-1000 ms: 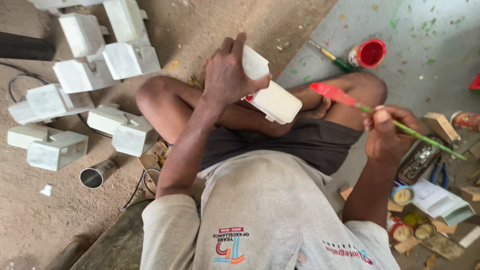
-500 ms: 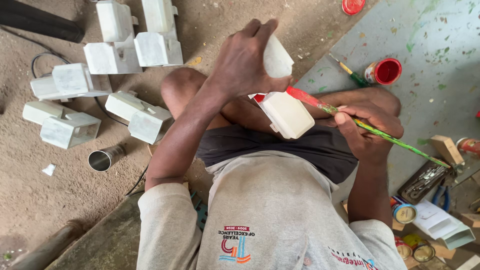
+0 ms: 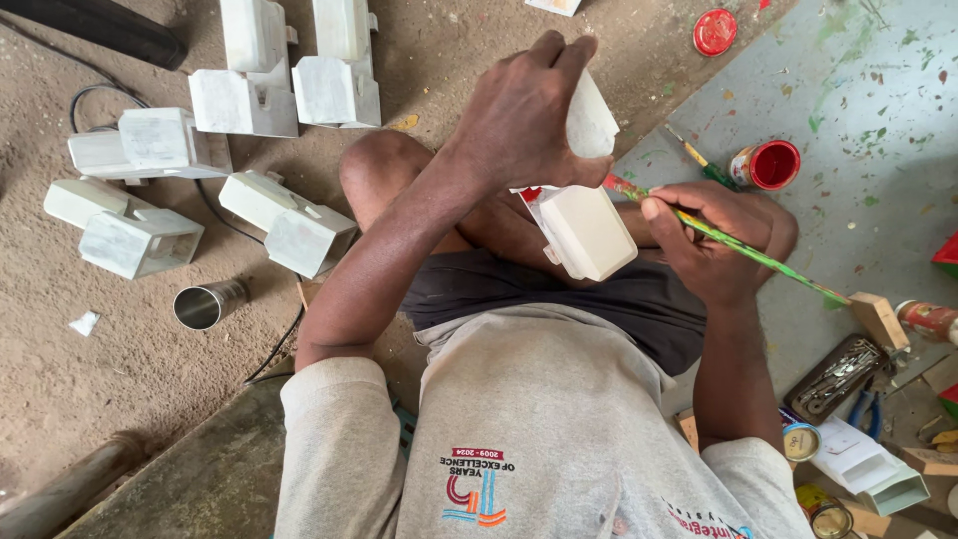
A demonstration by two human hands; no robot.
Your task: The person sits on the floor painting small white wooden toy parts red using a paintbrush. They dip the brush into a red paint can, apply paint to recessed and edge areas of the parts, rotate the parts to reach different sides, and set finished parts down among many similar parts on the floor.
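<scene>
Gripping the white box piece (image 3: 584,225) over the lap, the left hand (image 3: 524,115) is closed round its far end; the right hand (image 3: 714,240) pinches a paintbrush (image 3: 738,248), red tip touching the piece's far right edge. Risk: a wobble of the unsupported piece could smear red onto white faces. An open red paint pot (image 3: 773,165) sits near the right hand, liable to tipping. Left holds more white pieces (image 3: 289,225); free room lies far right.

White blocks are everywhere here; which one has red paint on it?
The white block held over the lap by the left hand, red at its top edge beside the brush. Those on the ground look plain white.
</scene>
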